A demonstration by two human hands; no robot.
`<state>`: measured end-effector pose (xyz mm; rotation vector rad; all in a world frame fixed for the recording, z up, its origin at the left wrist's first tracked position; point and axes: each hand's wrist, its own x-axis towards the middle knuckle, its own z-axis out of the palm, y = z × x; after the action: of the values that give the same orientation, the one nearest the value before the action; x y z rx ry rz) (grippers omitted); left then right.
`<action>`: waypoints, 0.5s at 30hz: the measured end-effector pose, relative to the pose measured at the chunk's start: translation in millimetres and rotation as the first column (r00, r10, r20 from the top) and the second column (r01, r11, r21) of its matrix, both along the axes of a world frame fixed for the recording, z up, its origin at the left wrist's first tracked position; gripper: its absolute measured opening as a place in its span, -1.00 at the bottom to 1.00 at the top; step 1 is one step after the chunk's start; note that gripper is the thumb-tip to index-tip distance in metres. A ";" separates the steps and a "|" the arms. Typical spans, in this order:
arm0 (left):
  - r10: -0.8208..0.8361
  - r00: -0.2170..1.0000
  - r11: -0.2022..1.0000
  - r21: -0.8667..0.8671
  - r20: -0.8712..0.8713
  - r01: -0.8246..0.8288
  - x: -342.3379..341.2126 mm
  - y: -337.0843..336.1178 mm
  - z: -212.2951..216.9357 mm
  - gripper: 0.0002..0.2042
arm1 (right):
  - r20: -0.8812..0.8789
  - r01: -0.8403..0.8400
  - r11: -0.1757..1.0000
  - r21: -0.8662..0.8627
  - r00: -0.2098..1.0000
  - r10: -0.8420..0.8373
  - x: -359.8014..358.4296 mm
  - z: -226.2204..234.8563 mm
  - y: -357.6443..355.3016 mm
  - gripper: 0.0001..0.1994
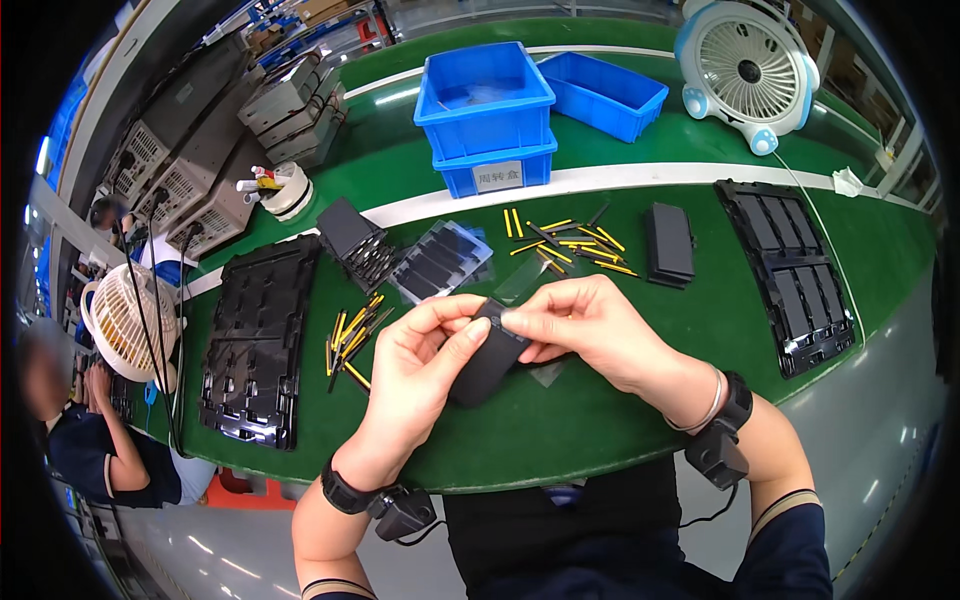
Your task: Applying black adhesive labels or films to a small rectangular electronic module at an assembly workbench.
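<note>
A smooth green table [580, 445] carries a glossy, moulded black plastic tray [255, 345] near its left edge and a second black tray [775, 260] near its right edge. A round white-and-blue plastic fan [748, 72] stands toward the far right corner; stacked blue plastic bins [490, 122] sit toward the far edge. By the middle of the near edge, the left hand [408, 375] grips a flat, matt dark-grey rectangular block [488, 368]; the right hand [590, 325], thumb against fingertips, pinches at its upper end. Slim black-and-yellow strips [565, 240] lie scattered beyond.
</note>
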<state>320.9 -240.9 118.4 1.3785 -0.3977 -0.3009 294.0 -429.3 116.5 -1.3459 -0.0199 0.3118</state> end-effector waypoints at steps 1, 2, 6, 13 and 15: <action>0.003 1.000 1.000 -0.001 0.002 -0.003 0.4 -0.5 1.3 -0.81 | 0.039 0.020 1.000 0.009 0.999 -0.020 -1.5 -0.9 0.5 -0.81; 0.013 1.000 1.000 -0.001 -0.023 -0.013 0.3 -0.9 2.1 -0.81 | 0.066 0.021 0.999 0.029 0.998 -0.023 -2.3 -2.8 0.7 -0.81; 0.043 0.998 0.999 -0.006 -0.051 -0.044 2.4 3.0 1.0 -0.80 | 0.071 -0.027 0.999 0.029 0.997 0.025 -0.7 -1.5 0.4 -0.78; 0.043 0.995 0.997 -0.058 -0.092 -0.049 9.0 11.3 2.9 -0.80 | -0.015 -0.083 0.987 0.134 0.996 0.086 -1.7 10.3 -3.8 -0.71; 0.027 0.993 0.997 -0.075 -0.115 -0.036 10.3 10.8 4.2 -0.80 | 0.147 -0.040 0.985 0.166 0.989 0.016 -2.5 5.3 -2.5 -0.70</action>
<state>331.2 -230.0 122.6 1.2844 -0.2903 -0.3335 291.5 -431.8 121.8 -1.1981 -0.1836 0.2298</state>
